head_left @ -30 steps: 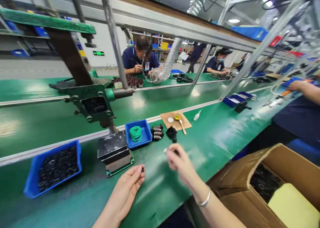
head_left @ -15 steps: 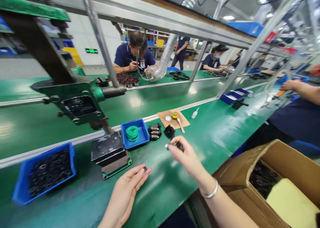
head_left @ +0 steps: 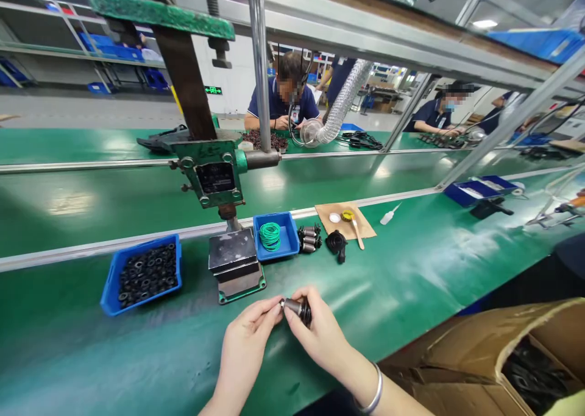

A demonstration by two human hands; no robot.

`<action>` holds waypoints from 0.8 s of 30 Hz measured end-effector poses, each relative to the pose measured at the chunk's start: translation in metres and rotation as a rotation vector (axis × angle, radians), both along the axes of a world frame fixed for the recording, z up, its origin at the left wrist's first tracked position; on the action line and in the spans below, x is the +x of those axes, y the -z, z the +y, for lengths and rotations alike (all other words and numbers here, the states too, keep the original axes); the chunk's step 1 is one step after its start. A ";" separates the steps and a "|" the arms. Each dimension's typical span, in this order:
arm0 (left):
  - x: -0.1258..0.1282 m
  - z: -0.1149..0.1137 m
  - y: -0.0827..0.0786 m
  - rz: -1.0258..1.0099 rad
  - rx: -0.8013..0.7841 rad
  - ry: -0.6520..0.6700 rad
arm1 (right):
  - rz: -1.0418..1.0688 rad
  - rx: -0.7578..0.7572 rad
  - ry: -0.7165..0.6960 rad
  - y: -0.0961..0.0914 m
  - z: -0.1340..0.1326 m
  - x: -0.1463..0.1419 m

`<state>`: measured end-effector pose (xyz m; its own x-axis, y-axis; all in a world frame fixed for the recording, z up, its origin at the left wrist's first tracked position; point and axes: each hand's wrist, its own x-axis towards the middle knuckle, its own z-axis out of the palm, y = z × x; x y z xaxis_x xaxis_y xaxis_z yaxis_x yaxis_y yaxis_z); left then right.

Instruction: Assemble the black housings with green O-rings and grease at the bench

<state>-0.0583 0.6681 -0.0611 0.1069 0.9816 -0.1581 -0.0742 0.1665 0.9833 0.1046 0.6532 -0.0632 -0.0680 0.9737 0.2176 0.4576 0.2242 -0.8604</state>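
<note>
My right hand (head_left: 317, 327) is closed around a dark grey cylindrical rotor-like part (head_left: 294, 307) with black discs at its right end. Its pale tip points left, toward my left hand (head_left: 249, 337). Thumb and fingers of that hand pinch a small black ring (head_left: 282, 303) at the tip; whether it is around the tip or only against it I cannot tell. Both hands are above the green work surface, in front of the press. Several similar cylindrical parts (head_left: 309, 238) lie beyond them, beside a black housing (head_left: 337, 243).
A green hand press (head_left: 233, 251) stands left of centre. Left of it, a blue bin (head_left: 107, 291) holds black rings; right, a blue tray (head_left: 289, 245) holds green rings. A brush (head_left: 357, 233) lies on cardboard near a dropper bottle (head_left: 387, 217). A carton (head_left: 448, 355) is at lower right.
My hands have come together, bringing the cylindrical part's tip to the black ring. The view has turned left, so the press and bins appear farther right.
</note>
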 end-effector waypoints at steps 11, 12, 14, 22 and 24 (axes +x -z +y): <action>-0.004 -0.032 0.008 0.225 0.331 -0.027 | 0.197 0.045 0.095 0.013 -0.003 -0.016; -0.007 -0.033 0.007 0.209 0.317 -0.017 | 0.281 -0.025 0.084 0.012 -0.002 -0.017; -0.011 -0.030 0.004 0.194 0.275 -0.044 | 0.432 -0.140 0.026 0.011 -0.002 -0.019; -0.015 -0.009 -0.021 -0.194 0.064 0.022 | 0.784 -0.355 -0.209 -0.003 -0.007 -0.034; -0.015 -0.012 -0.024 -0.256 0.064 0.032 | 0.804 -0.353 -0.241 -0.007 -0.007 -0.035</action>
